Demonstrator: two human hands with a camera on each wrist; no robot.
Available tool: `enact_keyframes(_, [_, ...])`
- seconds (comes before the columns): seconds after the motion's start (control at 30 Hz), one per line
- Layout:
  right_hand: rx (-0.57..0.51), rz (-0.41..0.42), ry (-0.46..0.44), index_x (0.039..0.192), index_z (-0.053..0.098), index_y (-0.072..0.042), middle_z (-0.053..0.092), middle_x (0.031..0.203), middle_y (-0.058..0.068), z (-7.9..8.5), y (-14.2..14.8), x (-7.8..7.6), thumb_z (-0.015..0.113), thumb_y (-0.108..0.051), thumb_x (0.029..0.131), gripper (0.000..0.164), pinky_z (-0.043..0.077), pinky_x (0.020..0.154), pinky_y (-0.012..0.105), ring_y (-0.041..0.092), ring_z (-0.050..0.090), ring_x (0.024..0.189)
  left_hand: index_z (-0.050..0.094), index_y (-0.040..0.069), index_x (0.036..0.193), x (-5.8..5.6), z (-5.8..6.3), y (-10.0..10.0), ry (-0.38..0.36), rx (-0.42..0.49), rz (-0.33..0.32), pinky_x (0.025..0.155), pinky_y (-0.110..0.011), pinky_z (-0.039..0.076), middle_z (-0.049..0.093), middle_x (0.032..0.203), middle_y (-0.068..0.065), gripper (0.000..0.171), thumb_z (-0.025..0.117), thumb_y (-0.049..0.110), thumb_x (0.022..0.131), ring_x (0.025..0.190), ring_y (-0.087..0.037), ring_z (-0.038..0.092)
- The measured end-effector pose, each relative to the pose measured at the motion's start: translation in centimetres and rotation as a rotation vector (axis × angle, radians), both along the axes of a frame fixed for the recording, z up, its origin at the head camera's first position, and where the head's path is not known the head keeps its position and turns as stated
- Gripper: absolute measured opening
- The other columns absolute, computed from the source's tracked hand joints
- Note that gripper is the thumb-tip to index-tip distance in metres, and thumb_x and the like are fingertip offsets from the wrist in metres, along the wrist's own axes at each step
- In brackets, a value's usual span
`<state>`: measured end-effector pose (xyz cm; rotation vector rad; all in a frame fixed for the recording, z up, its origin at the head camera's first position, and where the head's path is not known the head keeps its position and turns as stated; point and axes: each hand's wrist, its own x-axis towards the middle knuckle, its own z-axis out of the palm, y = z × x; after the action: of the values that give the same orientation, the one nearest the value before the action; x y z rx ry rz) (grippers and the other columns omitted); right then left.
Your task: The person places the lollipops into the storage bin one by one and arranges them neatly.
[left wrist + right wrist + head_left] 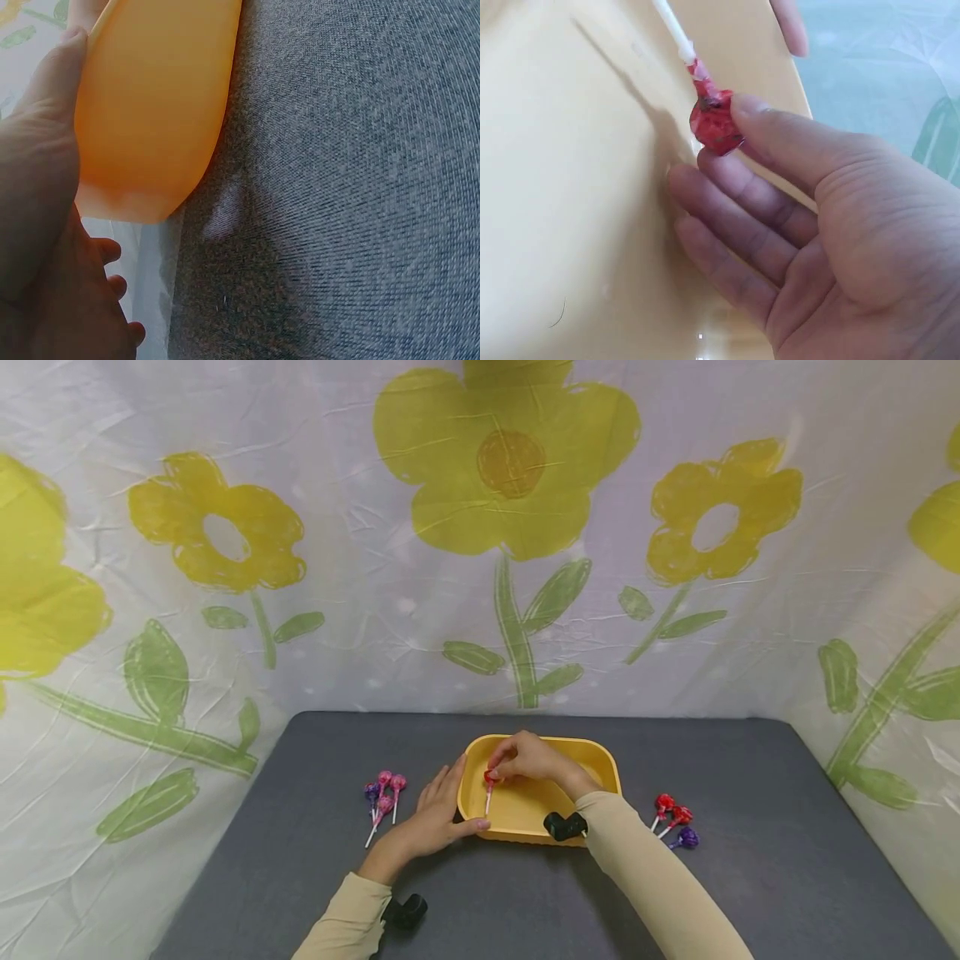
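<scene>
A yellow plastic basket [525, 833] stands on the dark table. My left hand [435, 817] rests against its left end, thumb at the near rim and fingers stretched along the outer left side. In the left wrist view, that thumb lies on the rim of the basket [157, 97]. Above the basket floor, near its left end, my right hand [534, 756] pinches a red-wrapped lollipop [489, 778] by its candy head between thumb and finger. The right wrist view shows the lollipop [716, 124] with its white stick pointing away from the palm.
Pink and purple lollipops [384, 803] lie in a group left of the basket. To its right lie two red lollipops [680, 815] and a purple lollipop [687, 837]. A flower-printed cloth [420, 643] hangs behind the table [480, 893].
</scene>
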<state>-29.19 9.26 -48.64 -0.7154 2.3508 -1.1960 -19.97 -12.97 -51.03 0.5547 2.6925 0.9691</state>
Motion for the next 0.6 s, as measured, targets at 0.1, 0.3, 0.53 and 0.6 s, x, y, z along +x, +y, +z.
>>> enact_keyframes(0.1, [0.003, 0.007, -0.017, 0.095, 0.074, -0.004, 0.075, 0.082, 0.008, -0.08, -0.06, -0.03, 0.074, -0.012, 0.087, 0.011, 0.059, 0.067, 0.031, 0.02, 0.067, 0.069, -0.006, 0.017, 0.16, 0.04, 0.0, 0.02, -0.003, -0.004, 0.002, 0.12, -0.068, 0.007, 0.006, 0.169, -0.011, 0.11, 0.066, 0.058, 0.088, 0.155, -0.04, 0.004])
enact_keyframes(0.3, [0.041, -0.01, -0.048, 0.092, 0.072, -0.004, 0.074, 0.077, 0.005, -0.42, 0.02, -0.09, 0.076, -0.01, 0.085, 0.01, 0.056, 0.062, 0.027, 0.013, 0.062, 0.063, -0.004, 0.014, 0.16, 0.16, 0.15, 0.05, 0.007, 0.004, -0.007, 0.119, -0.069, 0.008, 0.008, 0.168, -0.012, 0.11, 0.066, 0.058, 0.087, 0.154, -0.041, 0.005])
enact_keyframes(0.53, [0.064, -0.007, -0.075, 0.096, 0.072, -0.004, 0.074, 0.08, 0.005, -0.45, -0.03, 0.08, 0.076, -0.01, 0.085, 0.014, 0.057, 0.065, 0.027, 0.012, 0.063, 0.065, -0.002, 0.012, 0.16, 0.19, 0.01, 0.04, 0.021, 0.01, -0.012, 0.118, -0.069, 0.008, 0.008, 0.168, -0.014, 0.111, 0.065, 0.061, 0.086, 0.154, -0.042, 0.005])
enact_keyframes(0.6, [0.085, -0.006, -0.072, 0.1, 0.073, -0.004, 0.072, 0.079, 0.002, -0.47, 0.03, 0.14, 0.076, -0.012, 0.086, 0.017, 0.056, 0.065, 0.025, 0.011, 0.061, 0.065, -0.001, 0.012, 0.16, 0.21, -0.05, 0.04, 0.028, 0.015, -0.014, 0.117, -0.07, 0.009, 0.01, 0.167, -0.014, 0.111, 0.065, 0.061, 0.086, 0.153, -0.043, 0.006])
